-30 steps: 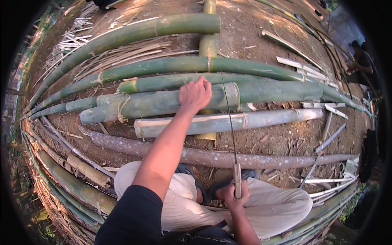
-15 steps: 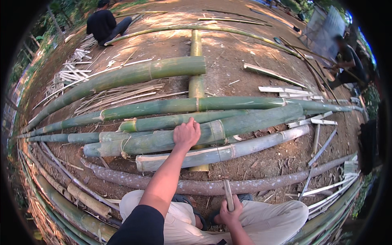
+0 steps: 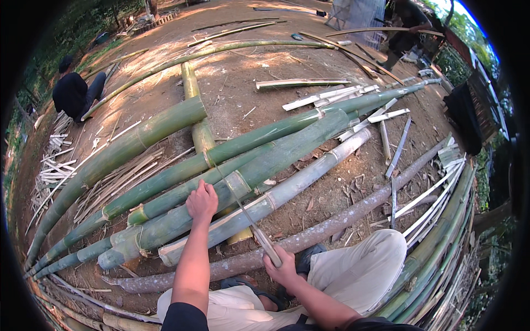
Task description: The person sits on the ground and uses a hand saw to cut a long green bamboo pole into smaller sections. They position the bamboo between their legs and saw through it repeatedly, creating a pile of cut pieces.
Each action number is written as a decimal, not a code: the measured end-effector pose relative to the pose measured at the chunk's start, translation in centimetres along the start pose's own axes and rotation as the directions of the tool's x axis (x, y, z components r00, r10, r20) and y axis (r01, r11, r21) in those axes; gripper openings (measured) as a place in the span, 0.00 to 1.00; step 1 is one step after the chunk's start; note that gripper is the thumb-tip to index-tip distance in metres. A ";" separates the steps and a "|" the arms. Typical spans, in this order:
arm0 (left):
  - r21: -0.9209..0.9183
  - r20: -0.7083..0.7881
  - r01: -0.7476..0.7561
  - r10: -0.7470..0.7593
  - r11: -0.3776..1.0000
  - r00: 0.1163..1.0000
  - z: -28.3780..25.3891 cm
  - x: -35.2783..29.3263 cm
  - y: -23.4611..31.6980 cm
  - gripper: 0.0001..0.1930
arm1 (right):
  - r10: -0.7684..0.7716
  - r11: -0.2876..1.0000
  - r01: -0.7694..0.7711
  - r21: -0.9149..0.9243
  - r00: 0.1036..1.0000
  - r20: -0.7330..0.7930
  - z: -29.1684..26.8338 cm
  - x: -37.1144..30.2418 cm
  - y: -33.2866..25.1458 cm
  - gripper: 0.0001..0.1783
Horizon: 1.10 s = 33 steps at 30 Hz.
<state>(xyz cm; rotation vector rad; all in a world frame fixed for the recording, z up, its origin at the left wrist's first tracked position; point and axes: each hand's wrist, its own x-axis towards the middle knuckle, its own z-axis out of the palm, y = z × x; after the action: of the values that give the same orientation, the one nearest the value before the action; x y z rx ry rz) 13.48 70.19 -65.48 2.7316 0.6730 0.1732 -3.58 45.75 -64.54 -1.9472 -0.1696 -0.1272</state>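
Note:
A thick green bamboo pole point(image 3: 298, 146) lies slanting in front of me on other poles. On top of it, left of a pale joint, my left hand point(image 3: 202, 202) is closed against the pole with curled fingers. My right hand point(image 3: 282, 266) grips the wooden handle of a saw point(image 3: 266, 243). Its thin blade, seen nearly edge-on, crosses the pole close to that joint; the teeth are too fine to make out. Beside the pole, nearer me, is a paler bamboo length point(image 3: 301, 184) with a stripped strip along it. More green bamboo point(image 3: 182, 172) lies on the far side.
A bamboo crosspiece point(image 3: 202, 135) runs under the poles. Between them and my feet lies a brown trunk point(image 3: 359, 209). Split strips point(image 3: 326, 99) and cut pieces litter the ground. One person point(image 3: 77, 94) crouches at far left; another person point(image 3: 408, 27) stands at far right.
My view has turned rightward, so the poles look more slanted. The saw's handle has swung from upright to leaning left, and more of its blade shows. My left hand remains on the pole.

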 end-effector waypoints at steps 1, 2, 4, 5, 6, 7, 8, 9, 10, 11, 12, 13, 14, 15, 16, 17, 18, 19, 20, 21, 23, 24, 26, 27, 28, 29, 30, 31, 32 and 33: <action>-0.003 -0.004 0.020 -0.020 1.000 1.000 -0.1 0.0 0.0 0.18 | -0.014 1.000 0.014 -0.010 1.000 0.005 0.8 1.6 0.6 0.07; -0.013 0.002 0.016 -0.016 1.000 1.000 -0.2 0.1 0.3 0.19 | -0.029 1.000 0.029 -0.011 1.000 0.005 1.7 2.9 1.2 0.08; -0.033 0.011 0.017 -0.016 0.999 1.000 -0.4 0.1 1.2 0.19 | 0.004 1.000 -0.004 -0.007 1.000 -0.004 1.2 2.6 1.6 0.08; -0.032 0.017 0.026 -0.025 0.999 1.000 -0.9 0.1 0.9 0.19 | 0.047 0.999 -0.047 0.012 0.999 0.009 0.6 1.2 1.8 0.08; -0.032 0.018 0.023 -0.023 0.999 1.000 -1.1 0.1 0.8 0.18 | 0.053 0.999 -0.053 -0.002 0.998 0.024 -0.9 -0.6 1.5 0.07; -0.034 0.019 0.022 -0.022 0.999 1.000 -1.3 0.1 0.6 0.18 | 0.058 0.998 -0.057 -0.019 0.997 0.041 -2.1 -2.3 1.1 0.07; -0.042 0.023 0.021 -0.020 0.999 1.000 -1.2 0.1 0.5 0.18 | 0.059 0.998 -0.059 -0.033 0.998 0.008 -2.4 -3.4 0.4 0.07; -0.052 0.007 -0.002 0.003 0.999 1.000 -1.4 0.1 0.3 0.17 | 0.052 0.998 -0.052 -0.041 0.999 0.000 -2.8 -4.2 0.0 0.07; -0.062 -0.010 -0.021 0.020 0.998 1.000 -1.4 0.2 0.3 0.17 | 0.042 0.998 -0.043 -0.049 0.999 -0.001 -3.0 -4.2 -0.1 0.07; -0.064 -0.015 -0.032 0.031 0.997 0.999 -1.1 0.2 0.4 0.17 | 0.039 0.997 -0.040 -0.069 0.999 -0.014 -2.6 -3.3 0.5 0.08; -0.063 -0.020 -0.043 0.041 0.997 0.999 -0.8 0.2 0.5 0.17 | 0.042 0.996 -0.043 -0.076 0.999 -0.021 -1.5 -2.1 1.0 0.08; -0.059 -0.026 -0.051 0.050 0.997 0.998 -0.7 0.3 0.4 0.17 | 0.042 0.998 -0.045 -0.046 0.998 -0.053 0.3 0.4 0.6 0.08; -0.079 -0.017 -0.065 0.063 0.995 0.998 -0.8 0.5 0.4 0.17 | 0.042 0.999 -0.044 -0.018 0.995 -0.091 1.9 2.4 0.3 0.08; -0.102 -0.010 -0.042 0.042 0.994 0.999 -0.8 0.6 0.2 0.17 | 0.076 0.997 -0.076 -0.002 0.996 -0.049 2.3 2.5 0.5 0.08; -0.137 0.000 -0.036 0.036 0.990 0.999 -0.8 0.8 0.0 0.17 | 0.109 0.994 -0.109 0.000 0.994 -0.023 2.3 2.8 0.9 0.08; -0.150 -0.001 -0.022 0.022 0.988 1.000 -0.9 0.9 -0.1 0.17 | 0.138 0.990 -0.138 -0.003 0.990 -0.018 2.6 3.2 0.9 0.08; -0.165 -0.004 -0.014 0.013 0.986 1.000 -0.9 1.1 -0.4 0.16 | 0.095 0.995 -0.095 0.004 0.995 -0.025 2.3 2.2 0.8 0.08; -0.181 0.001 -0.004 0.004 0.984 1.000 -0.9 1.0 -0.8 0.16 | 0.060 0.998 -0.059 0.007 0.998 -0.032 1.0 0.0 0.8 0.07; -0.184 0.016 0.007 -0.004 0.983 1.000 -0.9 0.9 -0.8 0.17 | 0.066 0.998 -0.067 -0.014 0.997 -0.036 -0.4 -2.7 1.3 0.06; -0.188 0.030 0.014 -0.008 0.982 1.000 -1.2 0.6 -0.5 0.17 | 0.073 0.997 -0.074 -0.035 0.996 -0.044 -1.4 -4.3 1.5 0.06; -0.187 0.031 0.017 -0.012 0.982 0.999 -1.3 0.6 -0.7 0.17 | 0.010 0.998 -0.015 -0.066 0.998 -0.065 -1.5 -3.8 0.8 0.05; -0.187 0.025 0.009 -0.004 0.982 1.000 -1.1 0.4 -0.8 0.17 | -0.016 0.997 0.010 -0.079 0.997 -0.081 -1.1 -3.5 0.3 0.05; -0.192 0.023 0.001 0.003 0.981 1.000 -0.9 0.1 -0.9 0.18 | -0.029 1.000 0.029 0.000 0.999 -0.023 1.5 0.5 0.7 0.10; -0.198 0.020 0.003 0.001 0.980 1.000 -1.0 0.2 -0.8 0.18 | -0.003 1.000 0.003 -0.006 1.000 -0.013 2.4 1.8 1.3 0.10; -0.204 0.016 0.004 -0.001 0.979 1.000 -1.1 0.2 -0.6 0.18 | 0.022 1.000 -0.022 -0.014 1.000 -0.002 3.0 3.0 1.9 0.10; -0.196 0.016 0.008 -0.005 0.981 1.000 -1.1 0.0 -0.4 0.18 | 0.046 0.999 -0.046 -0.018 0.999 0.003 3.5 3.9 2.0 0.10; -0.185 0.011 0.009 -0.007 0.983 1.000 -1.1 0.0 -0.3 0.18 | 0.068 0.998 -0.068 0.004 0.998 -0.014 3.2 3.4 2.2 0.08; -0.173 0.008 0.007 -0.006 0.985 1.000 -1.3 0.4 -0.4 0.18 | 0.093 0.995 -0.092 0.028 0.995 -0.033 2.1 2.0 2.7 0.06; -0.151 0.014 0.025 -0.023 0.988 1.000 -1.2 0.8 -0.5 0.18 | 0.068 0.997 -0.068 0.030 0.997 -0.029 0.6 -0.4 3.1 0.07; -0.139 0.025 0.028 -0.025 0.990 0.999 -0.8 1.1 -0.4 0.19 | 0.044 0.999 -0.043 0.021 0.998 -0.041 -0.6 -2.4 3.1 0.07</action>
<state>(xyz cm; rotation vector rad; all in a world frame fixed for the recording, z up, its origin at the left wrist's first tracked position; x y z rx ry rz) 14.15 71.27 -64.85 2.5863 0.6650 0.1747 -5.37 43.95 -67.54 -1.9250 -0.1003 -0.1363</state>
